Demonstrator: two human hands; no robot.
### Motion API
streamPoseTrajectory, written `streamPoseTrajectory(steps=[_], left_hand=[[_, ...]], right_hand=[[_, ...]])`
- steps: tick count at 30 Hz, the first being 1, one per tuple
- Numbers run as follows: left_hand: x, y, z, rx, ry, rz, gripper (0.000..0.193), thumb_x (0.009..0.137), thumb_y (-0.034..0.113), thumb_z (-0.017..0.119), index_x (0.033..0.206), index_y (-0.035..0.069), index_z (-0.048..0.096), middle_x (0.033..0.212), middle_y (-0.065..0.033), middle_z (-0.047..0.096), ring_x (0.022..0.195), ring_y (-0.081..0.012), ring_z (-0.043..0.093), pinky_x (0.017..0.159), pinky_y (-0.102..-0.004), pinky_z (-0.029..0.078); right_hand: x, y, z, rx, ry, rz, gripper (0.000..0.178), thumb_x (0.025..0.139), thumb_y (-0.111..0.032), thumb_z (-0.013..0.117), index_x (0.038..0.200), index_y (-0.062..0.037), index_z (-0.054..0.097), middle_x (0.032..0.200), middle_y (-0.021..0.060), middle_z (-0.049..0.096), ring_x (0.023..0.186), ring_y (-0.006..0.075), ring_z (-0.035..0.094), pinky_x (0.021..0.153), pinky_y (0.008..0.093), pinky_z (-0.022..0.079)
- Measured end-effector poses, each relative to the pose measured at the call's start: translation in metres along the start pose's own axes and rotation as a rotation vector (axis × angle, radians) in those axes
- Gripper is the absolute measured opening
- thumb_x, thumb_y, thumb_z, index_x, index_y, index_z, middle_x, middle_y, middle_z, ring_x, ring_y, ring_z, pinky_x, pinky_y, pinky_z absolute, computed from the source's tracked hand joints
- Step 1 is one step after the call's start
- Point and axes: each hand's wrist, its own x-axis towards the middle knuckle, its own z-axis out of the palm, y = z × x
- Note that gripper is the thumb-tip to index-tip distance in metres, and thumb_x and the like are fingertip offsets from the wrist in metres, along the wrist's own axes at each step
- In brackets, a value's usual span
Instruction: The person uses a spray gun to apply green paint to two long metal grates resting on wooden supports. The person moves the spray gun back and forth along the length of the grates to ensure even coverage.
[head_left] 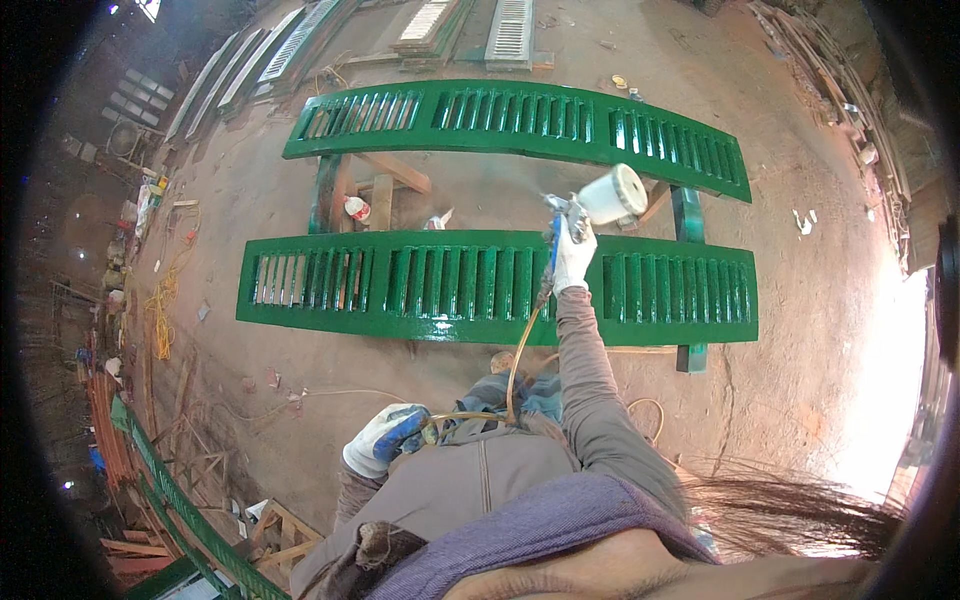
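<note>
Right hand [572, 258] grips spray gun [590, 205]; left hand [385, 438] clutches hose [515, 370]. Slack hose could brush wet green shutter [480, 285], smearing paint.

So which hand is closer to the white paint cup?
Right. The right hand grips the spray gun directly below the white cup, over the near green shutter. The left hand is far back by the person's waist, holding the hose.
</note>
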Motion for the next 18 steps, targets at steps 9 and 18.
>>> streamPoseTrajectory(steps=[9, 18], left_hand=[[0.027, 0.009, 0.038, 0.471, -0.084, 0.546, 0.026, 0.082, 0.010, 0.063, 0.104, -0.002, 0.057, 0.082, -0.0124, 0.058, 0.069, -0.0266, 0.055, 0.064, -0.0386, 0.045], [0.101, 0.034, 0.143, 0.371, -0.062, 0.543, 0.022, 0.089, 0.022, 0.061, 0.094, 0.001, 0.062, 0.079, -0.0090, 0.057, 0.066, -0.0200, 0.054, 0.059, -0.0322, 0.042]], right_hand=[[0.042, -0.046, -0.109, -0.084, 0.370, -0.172, 0.027, 0.093, -0.010, 0.062, 0.120, -0.0045, 0.061, 0.083, 0.0017, 0.062, 0.058, 0.0082, 0.056, 0.051, 0.0226, 0.045], [0.120, -0.110, -0.274, -0.357, 0.613, -0.272, 0.037, 0.090, -0.013, 0.067, 0.124, 0.0003, 0.061, 0.103, 0.0088, 0.069, 0.067, 0.0118, 0.062, 0.056, 0.0273, 0.052]])
